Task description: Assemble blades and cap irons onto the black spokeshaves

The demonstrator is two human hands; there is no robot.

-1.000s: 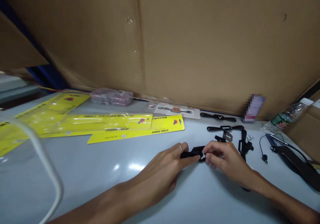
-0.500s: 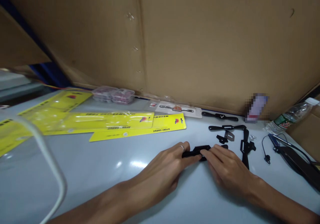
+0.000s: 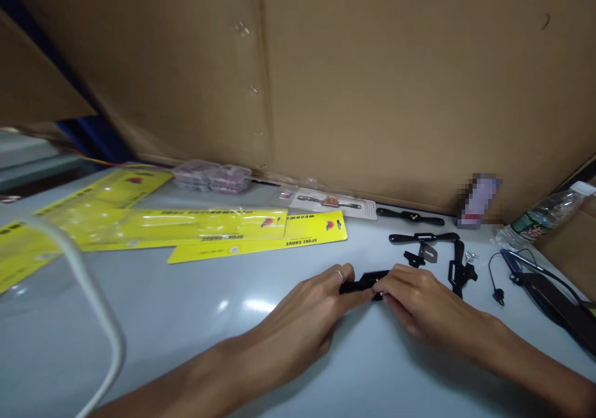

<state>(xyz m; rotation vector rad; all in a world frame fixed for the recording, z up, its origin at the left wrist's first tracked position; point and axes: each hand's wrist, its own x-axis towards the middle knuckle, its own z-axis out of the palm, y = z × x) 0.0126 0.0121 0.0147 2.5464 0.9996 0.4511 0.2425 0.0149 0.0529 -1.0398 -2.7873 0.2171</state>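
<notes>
A black spokeshave (image 3: 357, 286) lies just above the tabletop between my two hands. My left hand (image 3: 316, 303), a ring on one finger, is closed around its left handle with the thumb near the middle. My right hand (image 3: 421, 297) pinches at the spokeshave's centre, where a tiny shiny part shows at the fingertips, too small to name. Its right end is hidden behind that hand. Beyond lie another spokeshave body (image 3: 423, 238), a flat metal blade (image 3: 428, 254) and a small black cap plate (image 3: 413, 259). A further body (image 3: 458, 256) lies upright in view, partly covered by my right hand.
Yellow cards with clear blister covers (image 3: 256, 244) spread across the left. Plastic boxes (image 3: 230, 179), a packaged spokeshave (image 3: 330, 202) and a loose one (image 3: 410, 216) line the cardboard wall. A bottle (image 3: 535, 222), small screws (image 3: 471, 256) and earphones (image 3: 498, 295) are right. A white cable (image 3: 100, 312) arches left.
My right hand has turned and shifted slightly at the spokeshave's centre, now covering its right end. My left hand keeps its hold almost unmoved.
</notes>
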